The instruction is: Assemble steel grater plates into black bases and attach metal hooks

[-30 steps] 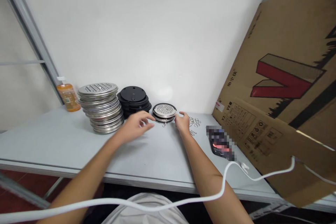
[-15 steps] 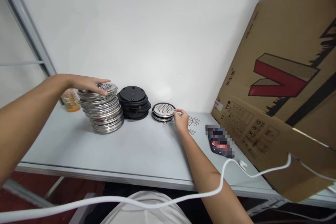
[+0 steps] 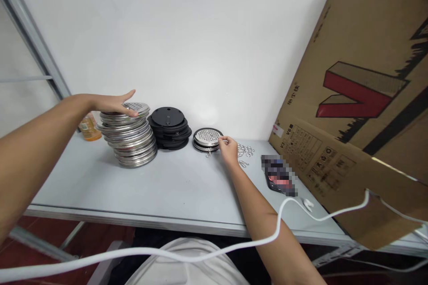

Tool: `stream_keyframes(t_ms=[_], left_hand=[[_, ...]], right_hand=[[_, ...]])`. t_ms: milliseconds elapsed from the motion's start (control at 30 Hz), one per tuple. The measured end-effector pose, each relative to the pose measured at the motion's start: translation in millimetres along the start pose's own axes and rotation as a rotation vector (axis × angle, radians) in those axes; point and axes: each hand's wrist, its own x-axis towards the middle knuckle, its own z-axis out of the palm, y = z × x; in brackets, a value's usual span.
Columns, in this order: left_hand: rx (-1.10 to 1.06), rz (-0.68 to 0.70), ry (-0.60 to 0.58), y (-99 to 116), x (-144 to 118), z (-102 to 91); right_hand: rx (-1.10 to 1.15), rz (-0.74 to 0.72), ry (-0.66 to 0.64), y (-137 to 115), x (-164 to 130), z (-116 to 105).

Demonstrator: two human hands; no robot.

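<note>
My left hand [image 3: 115,104] rests with its fingers spread on top of a tall stack of round metal plates [image 3: 135,142]; holes show in the top plate. On the table's right side, a perforated metal disc [image 3: 206,137] lies on a black round base, with a small wire clip [image 3: 209,151] hanging from its front edge. At that disc's right edge my right hand [image 3: 229,149] is pinched, a thin pale sliver showing at the fingertips. What it grips is too small to make out. Several loose wire clips [image 3: 246,150] lie just right of this hand.
A stack of black round bases [image 3: 169,129] stands between the plates and the disc. Behind my left wrist is a bottle with orange liquid [image 3: 89,129]. A phone [image 3: 279,176] lies near a big cardboard box [image 3: 351,120]. A white cable [image 3: 281,222] crosses the foreground.
My left hand's thumb and fingers have spread wider on the stack. The right hand stays pinched at the disc's edge, shifted very slightly. The view has tilted a little.
</note>
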Motion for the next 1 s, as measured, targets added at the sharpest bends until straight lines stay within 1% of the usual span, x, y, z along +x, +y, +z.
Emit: stream_keyframes(t_ms=[100, 233, 400, 567, 667, 733, 800, 867, 933, 1000], left_hand=[[-0.04, 0.021, 0.013, 7, 1, 1.3], [0.002, 0.008, 0.022, 13, 4, 0.2], [-0.05, 0.027, -0.001, 3, 8, 0.5], [-0.036, 0.053, 0.025, -10, 8, -0.2], [-0.034, 0.056, 0.081, -13, 6, -3.8], [-0.026, 0.042, 0.13, -11, 4, -8.6], [-0.003, 0.06, 0.155, -3, 2, -16.3], [0.019, 0.118, 0.149, 12, -2, -25.7], [0.026, 0.2, 0.136, 37, -6, -33.4], [0.041, 0.291, 0.096, 70, -11, -34.4]], right_hand=[[-0.011, -0.008, 0.006, -1, 0, -1], [-0.027, -0.014, 0.009, -1, 0, -2], [-0.055, -0.046, -0.011, -3, -2, -1], [-0.051, -0.058, -0.017, -1, -2, 0], [-0.043, -0.059, -0.016, 0, 0, 0], [-0.038, -0.059, -0.015, 1, 0, -1], [-0.031, -0.055, -0.014, 1, -1, -1], [-0.018, -0.049, -0.016, 0, -1, -2], [0.005, -0.04, -0.023, -2, -2, -1], [0.042, -0.021, -0.042, -6, -3, 0]])
